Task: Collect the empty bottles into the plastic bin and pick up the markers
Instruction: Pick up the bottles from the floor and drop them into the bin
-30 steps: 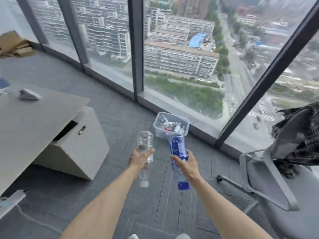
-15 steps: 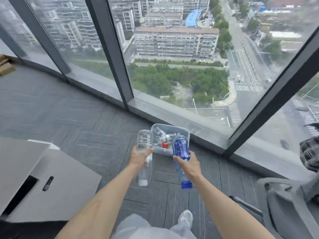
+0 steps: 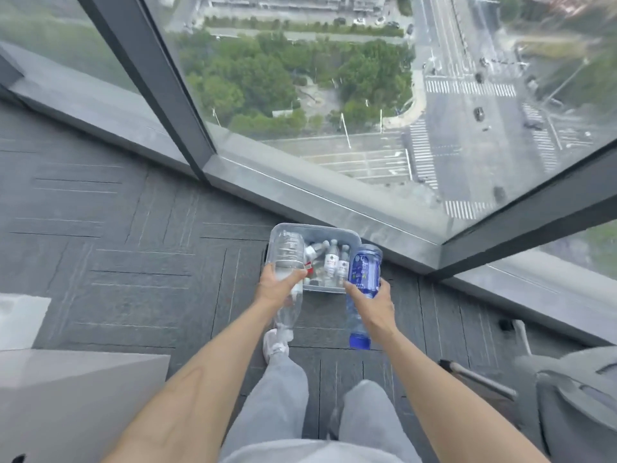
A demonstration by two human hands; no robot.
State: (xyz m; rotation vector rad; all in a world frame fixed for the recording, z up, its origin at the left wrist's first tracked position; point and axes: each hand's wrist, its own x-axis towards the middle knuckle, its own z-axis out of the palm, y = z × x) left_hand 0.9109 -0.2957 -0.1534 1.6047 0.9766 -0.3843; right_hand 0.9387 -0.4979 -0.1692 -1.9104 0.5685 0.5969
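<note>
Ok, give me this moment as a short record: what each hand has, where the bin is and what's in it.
left hand: holds a clear bottle, cap end pointing down
right hand: holds a blue bottle, blue cap pointing down
bin: clear plastic, on the grey floor by the window
bin contents: several small bottles already inside
held bottles: raised in front of the bin, not yet dropped in
markers: none visible
</note>
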